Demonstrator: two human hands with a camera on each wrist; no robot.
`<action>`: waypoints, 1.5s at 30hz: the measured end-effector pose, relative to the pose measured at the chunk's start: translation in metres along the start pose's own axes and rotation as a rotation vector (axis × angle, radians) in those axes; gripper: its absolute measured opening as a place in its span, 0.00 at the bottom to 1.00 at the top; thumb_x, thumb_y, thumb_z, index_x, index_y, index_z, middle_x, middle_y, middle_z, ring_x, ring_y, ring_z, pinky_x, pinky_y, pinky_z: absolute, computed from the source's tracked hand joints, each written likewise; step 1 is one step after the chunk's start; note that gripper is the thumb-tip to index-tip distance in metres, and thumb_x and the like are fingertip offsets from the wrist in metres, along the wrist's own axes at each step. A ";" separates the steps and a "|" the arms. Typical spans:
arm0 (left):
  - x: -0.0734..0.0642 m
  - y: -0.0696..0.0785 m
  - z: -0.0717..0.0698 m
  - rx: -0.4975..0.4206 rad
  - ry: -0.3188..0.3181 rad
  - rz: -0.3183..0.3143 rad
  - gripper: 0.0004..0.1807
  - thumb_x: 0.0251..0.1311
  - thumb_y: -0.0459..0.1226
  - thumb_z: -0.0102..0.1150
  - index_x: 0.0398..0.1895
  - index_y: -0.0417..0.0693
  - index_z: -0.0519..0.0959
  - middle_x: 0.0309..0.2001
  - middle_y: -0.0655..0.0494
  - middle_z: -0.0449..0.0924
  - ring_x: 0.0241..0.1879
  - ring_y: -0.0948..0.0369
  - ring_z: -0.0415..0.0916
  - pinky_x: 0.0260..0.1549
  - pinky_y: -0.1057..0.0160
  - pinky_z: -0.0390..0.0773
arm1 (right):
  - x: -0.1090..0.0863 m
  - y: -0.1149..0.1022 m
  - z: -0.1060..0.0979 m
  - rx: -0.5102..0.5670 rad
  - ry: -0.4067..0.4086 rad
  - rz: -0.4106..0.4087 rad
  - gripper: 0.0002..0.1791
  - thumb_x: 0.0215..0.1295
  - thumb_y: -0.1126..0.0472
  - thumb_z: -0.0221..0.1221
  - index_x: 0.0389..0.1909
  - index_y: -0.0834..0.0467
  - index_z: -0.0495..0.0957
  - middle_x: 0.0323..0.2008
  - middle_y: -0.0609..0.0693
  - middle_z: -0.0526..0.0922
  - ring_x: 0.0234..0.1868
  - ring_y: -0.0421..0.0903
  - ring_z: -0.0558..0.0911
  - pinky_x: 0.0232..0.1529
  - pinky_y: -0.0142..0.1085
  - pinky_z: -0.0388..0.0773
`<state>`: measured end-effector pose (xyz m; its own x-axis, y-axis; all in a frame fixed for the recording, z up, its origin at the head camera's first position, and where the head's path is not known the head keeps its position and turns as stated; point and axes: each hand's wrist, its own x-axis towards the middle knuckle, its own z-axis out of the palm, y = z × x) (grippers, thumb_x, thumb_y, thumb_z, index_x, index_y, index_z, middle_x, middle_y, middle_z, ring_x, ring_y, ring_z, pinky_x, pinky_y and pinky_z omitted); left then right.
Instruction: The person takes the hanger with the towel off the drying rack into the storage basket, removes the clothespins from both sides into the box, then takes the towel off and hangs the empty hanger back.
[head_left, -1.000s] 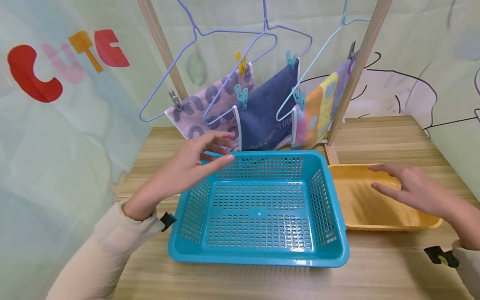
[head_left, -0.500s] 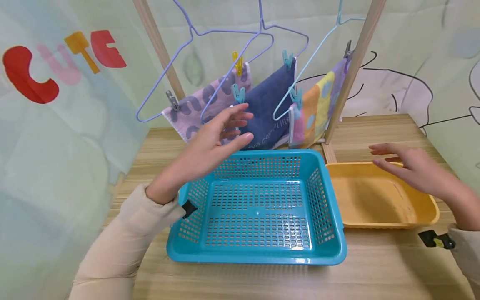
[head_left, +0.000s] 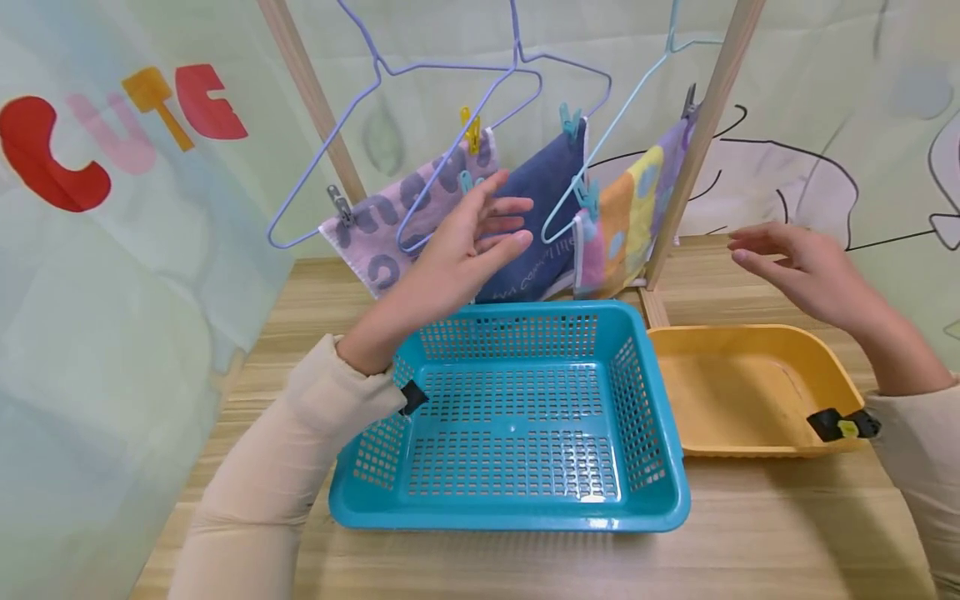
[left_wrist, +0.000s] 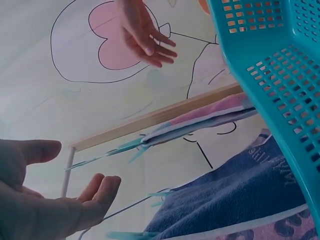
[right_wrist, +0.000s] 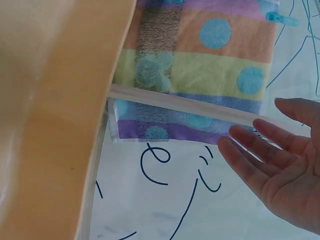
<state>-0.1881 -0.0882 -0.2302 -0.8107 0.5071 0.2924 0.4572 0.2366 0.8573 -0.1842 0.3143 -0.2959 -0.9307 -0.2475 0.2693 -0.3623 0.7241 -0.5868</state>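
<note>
My left hand is raised in front of the navy towel, fingers spread loosely and holding nothing. That towel hangs from a purple hanger by light blue clothespins, one of them partly hidden by the hand. To its left hangs a pink and grey patterned towel with a grey clothespin and a yellow clothespin. A striped, dotted towel hangs from a light blue hanger. My right hand, also empty, hovers above the far side of the yellow tray.
A teal perforated basket stands on the wooden table, below the towels. Wooden posts of a rack rise on both sides of the hangers. A printed cloth backdrop encloses the table.
My left hand has risen from the basket's far rim and moved right, toward the navy towel. My right hand has lifted up off the yellow tray. Towels and basket stay put.
</note>
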 end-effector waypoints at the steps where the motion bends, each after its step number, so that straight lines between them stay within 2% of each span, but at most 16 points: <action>1: 0.003 -0.001 0.001 0.003 0.001 0.001 0.38 0.73 0.37 0.54 0.78 0.40 0.48 0.68 0.47 0.68 0.65 0.56 0.68 0.63 0.61 0.67 | 0.004 -0.001 -0.001 0.003 0.010 0.012 0.21 0.77 0.57 0.54 0.62 0.66 0.73 0.55 0.65 0.79 0.43 0.20 0.70 0.40 0.12 0.65; 7: 0.017 -0.009 0.009 0.002 0.018 -0.004 0.36 0.71 0.36 0.58 0.76 0.38 0.54 0.66 0.47 0.69 0.64 0.58 0.69 0.61 0.66 0.68 | 0.032 -0.009 -0.003 0.063 0.087 0.098 0.27 0.78 0.49 0.50 0.67 0.63 0.69 0.59 0.63 0.75 0.42 0.26 0.74 0.40 0.17 0.67; 12: 0.027 -0.013 0.014 -0.015 0.028 -0.007 0.35 0.69 0.35 0.60 0.75 0.38 0.58 0.64 0.47 0.71 0.62 0.56 0.72 0.59 0.67 0.69 | 0.063 -0.016 0.000 0.249 0.207 0.103 0.27 0.78 0.50 0.49 0.69 0.63 0.67 0.59 0.58 0.74 0.51 0.37 0.76 0.52 0.22 0.72; 15: 0.032 -0.014 0.017 -0.019 0.030 -0.007 0.34 0.69 0.35 0.60 0.74 0.38 0.59 0.63 0.46 0.72 0.60 0.55 0.73 0.58 0.67 0.70 | 0.081 -0.022 0.005 0.424 0.296 0.117 0.26 0.78 0.51 0.49 0.68 0.63 0.66 0.56 0.53 0.76 0.54 0.43 0.76 0.60 0.30 0.71; 19: 0.035 -0.016 0.021 -0.029 0.027 -0.009 0.33 0.69 0.34 0.60 0.73 0.37 0.61 0.62 0.44 0.73 0.59 0.53 0.74 0.57 0.66 0.71 | 0.102 -0.030 0.012 0.715 0.419 0.136 0.18 0.78 0.53 0.51 0.58 0.60 0.72 0.47 0.50 0.77 0.51 0.45 0.78 0.63 0.38 0.69; 23: 0.038 -0.015 0.023 -0.036 0.023 -0.007 0.32 0.69 0.34 0.59 0.73 0.37 0.61 0.61 0.43 0.73 0.57 0.53 0.74 0.57 0.65 0.72 | 0.117 -0.035 0.018 0.971 0.503 0.159 0.11 0.78 0.54 0.51 0.48 0.57 0.74 0.42 0.52 0.76 0.43 0.44 0.79 0.56 0.33 0.73; 28: 0.042 -0.016 0.024 -0.052 0.010 -0.015 0.31 0.70 0.33 0.58 0.73 0.38 0.61 0.59 0.45 0.74 0.54 0.55 0.76 0.56 0.66 0.73 | 0.131 -0.036 0.022 1.192 0.521 0.141 0.13 0.79 0.54 0.48 0.49 0.60 0.72 0.39 0.56 0.78 0.39 0.48 0.80 0.44 0.31 0.74; 32: 0.045 -0.018 0.026 -0.072 -0.015 -0.017 0.31 0.71 0.33 0.57 0.74 0.38 0.60 0.59 0.46 0.75 0.53 0.56 0.77 0.54 0.65 0.74 | 0.139 -0.036 0.027 1.241 0.518 0.114 0.15 0.80 0.53 0.45 0.49 0.62 0.69 0.35 0.58 0.78 0.38 0.49 0.78 0.44 0.32 0.74; 38: 0.049 -0.018 0.030 -0.109 -0.049 0.013 0.30 0.72 0.32 0.54 0.75 0.37 0.58 0.58 0.44 0.76 0.50 0.55 0.80 0.52 0.63 0.76 | 0.146 -0.036 0.032 1.256 0.538 0.099 0.15 0.81 0.53 0.41 0.46 0.62 0.67 0.30 0.56 0.73 0.33 0.47 0.74 0.42 0.32 0.74; 41: 0.052 -0.017 0.031 -0.157 -0.057 0.023 0.30 0.73 0.30 0.52 0.75 0.37 0.58 0.55 0.41 0.77 0.46 0.52 0.82 0.51 0.61 0.77 | 0.147 -0.036 0.031 1.226 0.506 0.117 0.18 0.82 0.51 0.39 0.46 0.61 0.67 0.29 0.55 0.70 0.32 0.46 0.72 0.40 0.31 0.72; 45: 0.055 -0.018 0.032 -0.179 -0.063 0.034 0.30 0.72 0.32 0.54 0.74 0.40 0.59 0.47 0.39 0.78 0.38 0.48 0.81 0.43 0.58 0.79 | 0.148 -0.037 0.030 1.156 0.456 0.147 0.20 0.82 0.47 0.36 0.45 0.60 0.67 0.29 0.52 0.67 0.33 0.45 0.69 0.39 0.29 0.69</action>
<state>-0.2288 -0.0380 -0.2432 -0.7689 0.5643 0.3005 0.4073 0.0702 0.9106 -0.3098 0.2315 -0.2570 -0.9477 0.2004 0.2484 -0.3030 -0.3198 -0.8977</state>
